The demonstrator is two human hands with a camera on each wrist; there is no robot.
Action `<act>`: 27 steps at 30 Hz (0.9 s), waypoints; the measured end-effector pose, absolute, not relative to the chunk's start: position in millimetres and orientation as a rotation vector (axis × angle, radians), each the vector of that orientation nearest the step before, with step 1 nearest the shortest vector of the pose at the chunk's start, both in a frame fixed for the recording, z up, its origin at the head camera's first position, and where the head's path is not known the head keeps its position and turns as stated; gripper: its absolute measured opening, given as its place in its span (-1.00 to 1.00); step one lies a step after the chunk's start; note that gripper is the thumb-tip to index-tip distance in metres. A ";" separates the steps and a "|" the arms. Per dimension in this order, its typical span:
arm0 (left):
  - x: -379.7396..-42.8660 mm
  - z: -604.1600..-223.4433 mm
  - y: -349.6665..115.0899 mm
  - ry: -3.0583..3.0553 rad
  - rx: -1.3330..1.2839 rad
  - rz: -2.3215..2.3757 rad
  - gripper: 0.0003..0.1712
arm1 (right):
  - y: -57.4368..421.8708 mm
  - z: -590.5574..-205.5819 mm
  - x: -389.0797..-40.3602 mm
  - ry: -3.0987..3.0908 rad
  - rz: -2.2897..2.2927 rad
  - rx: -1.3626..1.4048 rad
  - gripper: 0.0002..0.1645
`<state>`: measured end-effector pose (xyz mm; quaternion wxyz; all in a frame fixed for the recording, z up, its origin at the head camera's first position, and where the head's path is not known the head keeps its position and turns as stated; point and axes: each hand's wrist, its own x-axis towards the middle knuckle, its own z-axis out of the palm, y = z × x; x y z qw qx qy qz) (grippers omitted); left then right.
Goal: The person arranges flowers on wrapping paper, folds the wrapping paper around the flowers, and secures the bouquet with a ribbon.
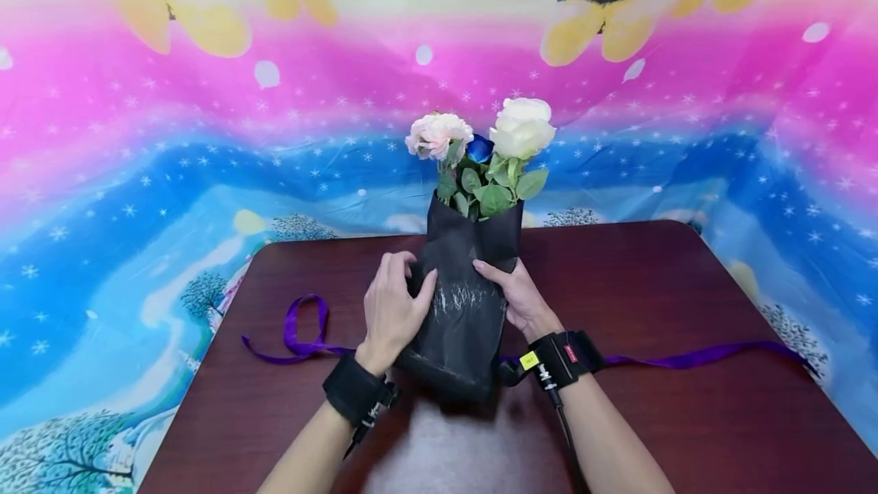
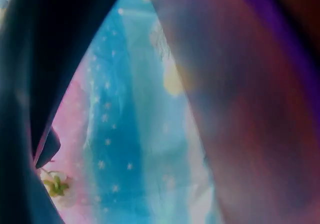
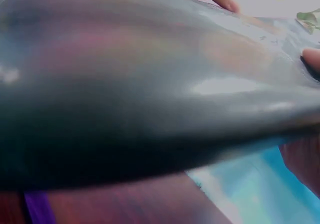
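A bouquet wrapped in black paper (image 1: 461, 326) leans over the table in the head view, its flowers at the far end. A pale pink flower (image 1: 439, 136), a blue rose (image 1: 479, 148) and a white rose (image 1: 523, 128) rise from the wrap among green leaves (image 1: 495, 199). My left hand (image 1: 394, 307) holds the wrap's left side, thumb on the front. On the right side my right hand (image 1: 527, 299) grips it, thumb across the front and the other fingers hidden behind. The black wrap (image 3: 150, 94) fills most of the right wrist view.
A purple ribbon (image 1: 693, 360) runs across the dark red table (image 1: 638, 288) behind the wrists, with a loop at the left. Behind the table hangs a colourful printed cloth (image 1: 370, 166). A cable (image 1: 564, 421) trails from the right wristband (image 1: 565, 358).
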<state>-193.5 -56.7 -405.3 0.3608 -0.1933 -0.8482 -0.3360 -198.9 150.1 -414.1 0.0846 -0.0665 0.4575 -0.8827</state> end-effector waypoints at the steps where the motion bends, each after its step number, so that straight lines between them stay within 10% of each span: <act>1: -188.7 -407.1 -54.4 -2.213 -0.487 -0.876 -0.66 | 150.9 -413.2 -198.5 1.370 -2.645 -0.194 -0.54; 27: -176.4 -399.8 -26.4 -2.047 -0.325 -2.388 -0.47 | 161.6 -396.1 -195.1 1.572 -2.690 -0.257 -0.61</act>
